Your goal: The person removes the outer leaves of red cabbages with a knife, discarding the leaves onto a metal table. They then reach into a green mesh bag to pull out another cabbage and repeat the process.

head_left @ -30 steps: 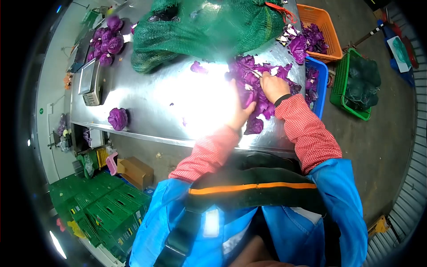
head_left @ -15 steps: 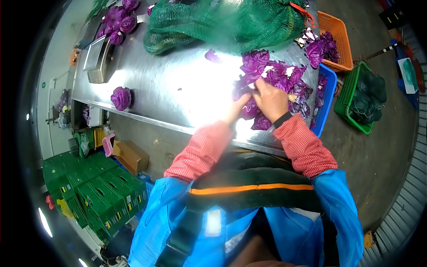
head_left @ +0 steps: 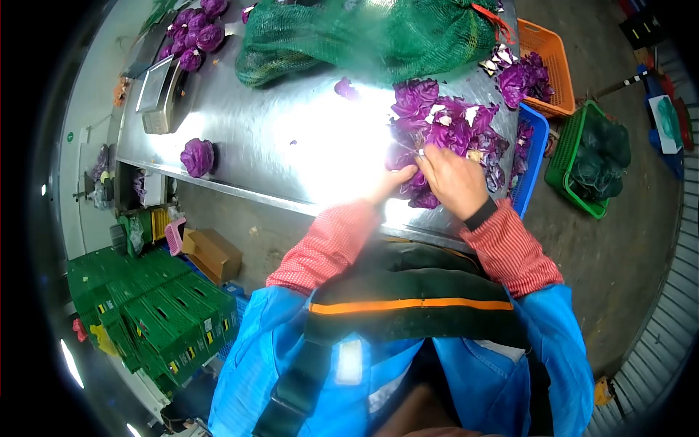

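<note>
My left hand (head_left: pixel 393 183), partly washed out by glare, is curled against a red cabbage (head_left: pixel 397 154) at the near side of the steel table. Its thumb points toward my right hand. My right hand (head_left: pixel 456 179) is closed on what looks like a small knife (head_left: pixel 421 152), its thin blade reaching left over the cabbage. Most of the handle is hidden in the fist. Loose purple cabbage leaves (head_left: pixel 453 135) with pale cut pieces lie heaped just beyond and around both hands.
A full green mesh sack (head_left: pixel 364 44) lies across the table's far side. One red cabbage (head_left: pixel 197 158) sits left, below a scale (head_left: pixel 160 95); several more cabbages (head_left: pixel 195 33) lie behind. Orange (head_left: pixel 564 73), blue (head_left: pixel 537 164) and green crates (head_left: pixel 557 171) stand at right.
My right hand has shifted slightly right and down, turning so that the thin blade shows. The left hand has stayed near the same place, its thumb a little lower.
</note>
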A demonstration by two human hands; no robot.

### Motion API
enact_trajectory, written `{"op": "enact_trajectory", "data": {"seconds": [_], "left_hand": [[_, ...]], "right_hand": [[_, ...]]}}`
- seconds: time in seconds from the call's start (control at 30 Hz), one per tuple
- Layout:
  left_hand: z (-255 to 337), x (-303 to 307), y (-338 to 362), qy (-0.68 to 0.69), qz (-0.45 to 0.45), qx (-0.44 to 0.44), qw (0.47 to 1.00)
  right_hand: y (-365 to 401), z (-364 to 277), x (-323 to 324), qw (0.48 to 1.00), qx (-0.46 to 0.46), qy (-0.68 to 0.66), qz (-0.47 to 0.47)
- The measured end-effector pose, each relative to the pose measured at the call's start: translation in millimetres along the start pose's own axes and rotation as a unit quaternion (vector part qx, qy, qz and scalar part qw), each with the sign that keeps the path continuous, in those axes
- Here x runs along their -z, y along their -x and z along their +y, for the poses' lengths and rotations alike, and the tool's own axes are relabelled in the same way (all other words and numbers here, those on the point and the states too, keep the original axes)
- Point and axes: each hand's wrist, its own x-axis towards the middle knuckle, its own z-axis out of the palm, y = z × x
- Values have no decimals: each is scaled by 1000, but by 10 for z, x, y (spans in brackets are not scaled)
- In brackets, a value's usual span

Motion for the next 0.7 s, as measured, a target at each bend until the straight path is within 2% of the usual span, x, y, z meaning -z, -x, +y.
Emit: {"op": "enact_trajectory", "data": {"seconds": [0.17,0.27,0.3,0.4,0.43,0.47,0.5,0.6,0.67,0.7], "left_hand": [[-5,-52,-27,-2,1,-21,1000],[103,-91,5,6,-19,-5,1000],[164,-101,29,2,-24,9,1000],[240,-113,53,-10,-33,26,999],[153,-119,17,10,-39,10,999],[101,-126,-2,14,-43,-9,999],[105,-135,-7,18,-47,-27,998],[140,-97,-18,-35,-46,-68,996],[-124,-65,-190,-90,-48,-77,992],[-213,-102,-197,-121,-16,-137,983]], "right_hand": [[282,99,428,991,62,79,-89],[240,136,383,979,-2,177,-97],[154,159,376,984,-26,166,-54],[24,189,201,999,-14,27,-9],[-3,99,135,1000,-12,22,3],[-34,24,115,999,-22,14,-46],[-70,-33,51,1000,-11,10,-27],[-196,-56,-120,999,30,31,-15],[-268,-48,-191,997,54,61,-11],[-300,-42,-214,995,65,78,-5]]}}
